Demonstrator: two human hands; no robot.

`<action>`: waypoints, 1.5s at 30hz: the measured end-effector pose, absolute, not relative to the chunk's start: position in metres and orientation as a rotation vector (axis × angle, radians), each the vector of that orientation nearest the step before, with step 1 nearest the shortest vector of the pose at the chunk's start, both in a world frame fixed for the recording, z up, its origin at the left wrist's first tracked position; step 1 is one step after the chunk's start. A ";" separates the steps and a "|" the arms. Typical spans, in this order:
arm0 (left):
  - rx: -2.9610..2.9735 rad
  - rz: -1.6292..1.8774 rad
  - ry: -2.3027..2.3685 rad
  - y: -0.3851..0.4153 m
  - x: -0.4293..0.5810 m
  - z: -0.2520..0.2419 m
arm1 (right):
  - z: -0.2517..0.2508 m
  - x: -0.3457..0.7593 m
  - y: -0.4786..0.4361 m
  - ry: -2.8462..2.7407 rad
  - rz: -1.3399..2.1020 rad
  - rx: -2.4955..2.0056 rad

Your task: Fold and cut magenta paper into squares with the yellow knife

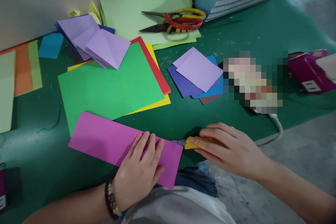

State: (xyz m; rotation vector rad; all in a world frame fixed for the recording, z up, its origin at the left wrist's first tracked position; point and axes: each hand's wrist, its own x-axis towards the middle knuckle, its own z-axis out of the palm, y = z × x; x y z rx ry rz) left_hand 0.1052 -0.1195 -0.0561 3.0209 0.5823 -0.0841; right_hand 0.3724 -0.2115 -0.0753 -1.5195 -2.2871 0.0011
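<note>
A folded magenta paper strip [105, 140] lies at the near edge of the green mat [236, 38]. My left hand [140, 171] rests flat on the strip's right end, fingers stretched out and pressing it down. My right hand [228, 148] is closed round a yellow utility knife [195, 142]. Its blade tip touches the strip's right edge, just right of my left fingertips.
A green sheet [110, 87] over red and yellow sheets lies behind the strip. Lilac folded squares [97, 40], a stack of purple and blue squares [196, 73], scissors [178, 21] on pale green paper, a purple device [309, 70] and a cable sit around.
</note>
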 end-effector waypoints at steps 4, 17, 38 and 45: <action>3.027 -0.127 0.573 -0.120 0.107 -0.055 | -0.073 0.370 -0.212 -2.273 -0.011 -1.542; 3.040 -0.137 0.576 -0.121 0.107 -0.056 | -0.076 0.374 -0.218 -2.206 0.041 -1.591; 3.040 -0.073 0.649 -0.123 0.105 -0.055 | -0.075 0.373 -0.205 -2.259 0.011 -1.521; 3.061 -0.128 0.621 -0.122 0.104 -0.055 | -0.075 0.370 -0.208 -2.222 0.019 -1.558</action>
